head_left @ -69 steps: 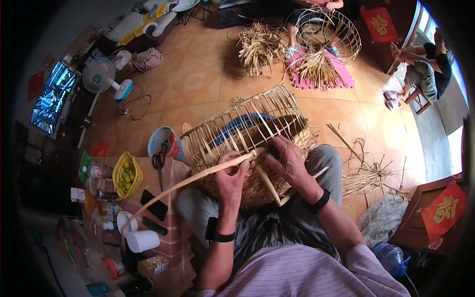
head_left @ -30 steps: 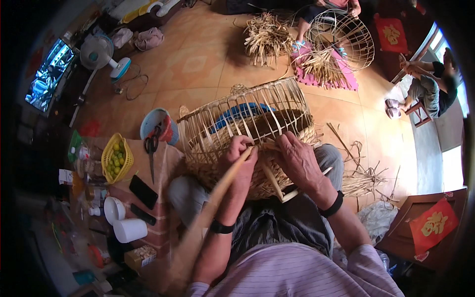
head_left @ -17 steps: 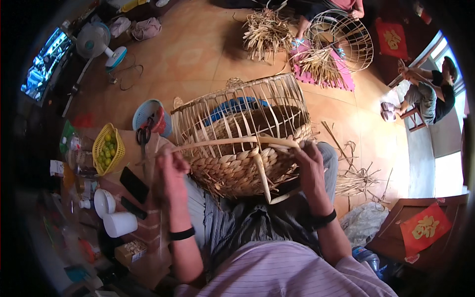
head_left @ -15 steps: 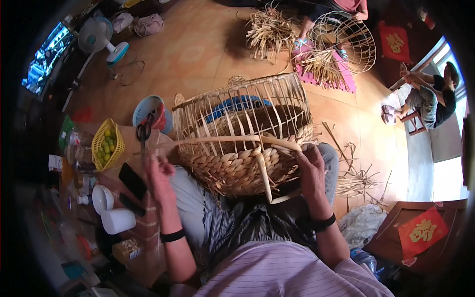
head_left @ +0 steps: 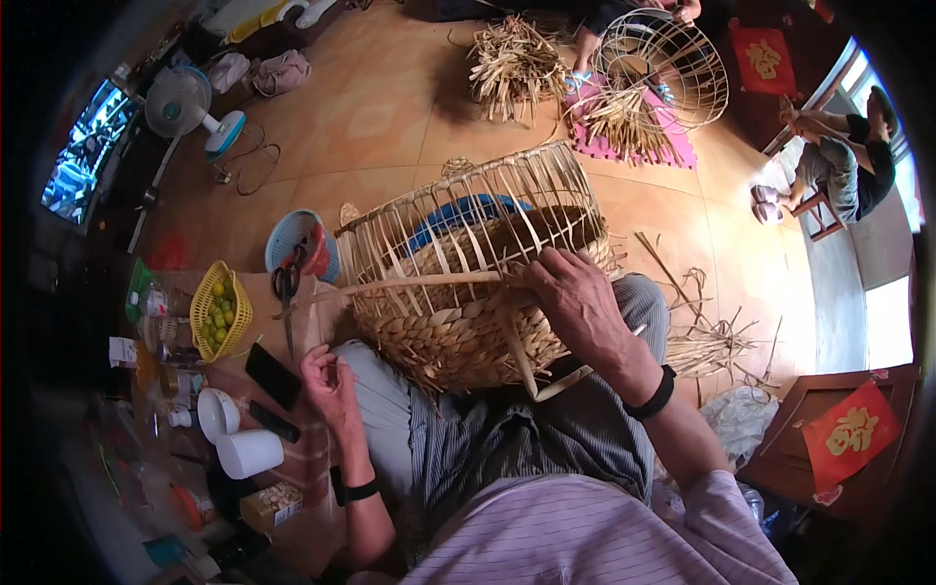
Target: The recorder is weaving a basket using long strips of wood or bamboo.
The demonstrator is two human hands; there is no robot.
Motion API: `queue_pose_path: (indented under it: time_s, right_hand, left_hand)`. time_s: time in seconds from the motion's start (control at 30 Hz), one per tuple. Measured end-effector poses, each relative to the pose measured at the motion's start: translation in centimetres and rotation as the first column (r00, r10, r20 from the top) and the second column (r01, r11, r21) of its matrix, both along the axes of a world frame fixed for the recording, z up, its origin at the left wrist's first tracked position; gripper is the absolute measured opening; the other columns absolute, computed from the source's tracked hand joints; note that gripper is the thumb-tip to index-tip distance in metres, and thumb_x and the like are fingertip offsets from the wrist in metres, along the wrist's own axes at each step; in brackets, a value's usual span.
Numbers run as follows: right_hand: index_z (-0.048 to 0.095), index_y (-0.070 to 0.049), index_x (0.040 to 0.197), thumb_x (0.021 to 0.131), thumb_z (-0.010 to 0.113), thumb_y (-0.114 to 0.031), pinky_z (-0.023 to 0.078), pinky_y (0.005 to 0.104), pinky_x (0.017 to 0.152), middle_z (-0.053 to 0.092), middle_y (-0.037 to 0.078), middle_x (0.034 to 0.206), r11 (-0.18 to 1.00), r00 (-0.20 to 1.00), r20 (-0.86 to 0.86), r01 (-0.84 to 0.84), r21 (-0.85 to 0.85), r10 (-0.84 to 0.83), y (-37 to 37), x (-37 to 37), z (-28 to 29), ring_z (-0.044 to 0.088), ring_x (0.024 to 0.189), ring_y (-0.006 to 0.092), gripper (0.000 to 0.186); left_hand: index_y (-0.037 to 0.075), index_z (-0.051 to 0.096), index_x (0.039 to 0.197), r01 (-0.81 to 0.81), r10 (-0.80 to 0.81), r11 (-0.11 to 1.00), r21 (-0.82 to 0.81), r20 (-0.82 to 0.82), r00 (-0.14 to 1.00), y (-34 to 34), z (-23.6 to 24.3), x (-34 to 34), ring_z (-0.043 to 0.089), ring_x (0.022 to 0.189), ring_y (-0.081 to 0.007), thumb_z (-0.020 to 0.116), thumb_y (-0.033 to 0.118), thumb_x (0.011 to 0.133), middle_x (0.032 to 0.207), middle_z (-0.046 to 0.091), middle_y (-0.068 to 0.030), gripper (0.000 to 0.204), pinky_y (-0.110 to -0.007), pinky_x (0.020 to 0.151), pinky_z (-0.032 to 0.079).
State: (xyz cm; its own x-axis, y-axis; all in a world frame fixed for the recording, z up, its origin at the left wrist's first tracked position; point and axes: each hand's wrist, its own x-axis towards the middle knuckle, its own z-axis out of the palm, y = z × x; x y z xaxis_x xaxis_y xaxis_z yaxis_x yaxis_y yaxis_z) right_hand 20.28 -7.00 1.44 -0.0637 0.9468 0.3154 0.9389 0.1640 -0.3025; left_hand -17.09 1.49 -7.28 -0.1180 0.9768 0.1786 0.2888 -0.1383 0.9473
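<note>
A half-woven basket [head_left: 448,336] rests across my lap, its lower part covered in thick braided straw and its upper side showing bare slats. My right hand [head_left: 575,302] is closed on a flat pale straw strand [head_left: 414,282] at the weave's edge. The strand's long end runs left across the basket, and a bent stalk [head_left: 517,351] hangs below that hand. Away from the strand, my left hand [head_left: 330,385] hovers over my left thigh, fingers loosely curled and apart, nothing visible in it. Black-handled scissors [head_left: 286,283] lie near the strand's left end.
On the left table sit a yellow basket of green fruit [head_left: 220,314], a black phone [head_left: 272,376] and white cups [head_left: 250,454]. Behind are a blue bin [head_left: 292,234], straw bundles [head_left: 517,68] and a fan [head_left: 180,100]. People sit with a wire basket frame [head_left: 673,58] and on a stool [head_left: 824,219].
My left hand has let go of the strand's left end and dropped lower. My right hand has moved left and up over the weave, its back now turned upward.
</note>
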Motion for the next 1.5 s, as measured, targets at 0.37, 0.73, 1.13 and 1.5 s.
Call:
queue_pose_path:
  time_s: [0.37, 0.73, 1.13, 1.5]
  right_hand:
    - [0.064, -0.001, 0.095, 0.093, 0.07, -0.003, 0.048, 0.0294, 0.069, 0.063, 0.003, 0.089, 0.845, 0.551, -0.721, 0.526, -0.092, -0.421, -4.7, 3.2, -3.2, 0.06, 0.077, 0.0127, 0.007]
    - [0.064, -0.004, 0.123, 0.085, 0.056, 0.012, 0.053, 0.0429, 0.099, 0.065, 0.016, 0.122, 0.947, 0.94, -0.167, 0.312, 0.08, -0.296, -4.3, 2.6, 4.0, 0.064, 0.114, 0.0362, 0.042]
    - [0.053, -0.001, 0.096, 0.093, 0.063, -0.01, 0.052, 0.044, 0.066, 0.054, 0.015, 0.089, 0.997, 0.995, -0.058, 0.075, -0.024, -0.076, -3.6, 0.6, 0.5, 0.065, 0.084, 0.0331, 0.013]
    - [0.056, -0.007, 0.093, 0.092, 0.07, -0.015, 0.05, 0.0437, 0.061, 0.055, 0.011, 0.089, 0.953, 0.947, 0.102, 0.303, 0.02, -0.303, -8.6, 3.5, 1.6, 0.065, 0.077, 0.0324, 0.017]
  left_hand:
    - [-0.008, 0.049, 0.12, 0.709, -0.542, 0.7, 0.091, 0.714, 0.443, -9.6, 25.6, 10.6, 0.063, 0.068, -0.0163, 0.071, -0.009, 0.08, 0.086, 0.063, -0.0143, 0.045, -0.023, 0.06, 0.052]
    - [-0.009, 0.065, 0.107, 0.775, -0.584, 0.541, 0.326, 0.809, 0.067, -13.2, 27.7, 12.4, 0.071, 0.064, -0.0237, 0.09, -0.006, 0.071, 0.079, 0.071, -0.0221, 0.044, -0.031, 0.054, 0.054]
    - [0.009, 0.042, 0.144, 0.938, -0.43, -0.33, 0.101, 0.869, -0.245, -3.8, 28.2, 8.4, 0.065, 0.064, -0.0342, 0.068, 0.033, 0.097, 0.1, 0.074, -0.0235, 0.06, -0.05, 0.061, 0.057]
    - [0.001, 0.066, 0.107, 0.532, -0.462, 0.841, 0.096, -0.382, 0.8, -5.1, 15.6, 12.6, 0.066, 0.088, -0.0298, 0.069, -0.008, 0.088, 0.098, 0.065, -0.0136, 0.021, -0.037, 0.08, 0.054]
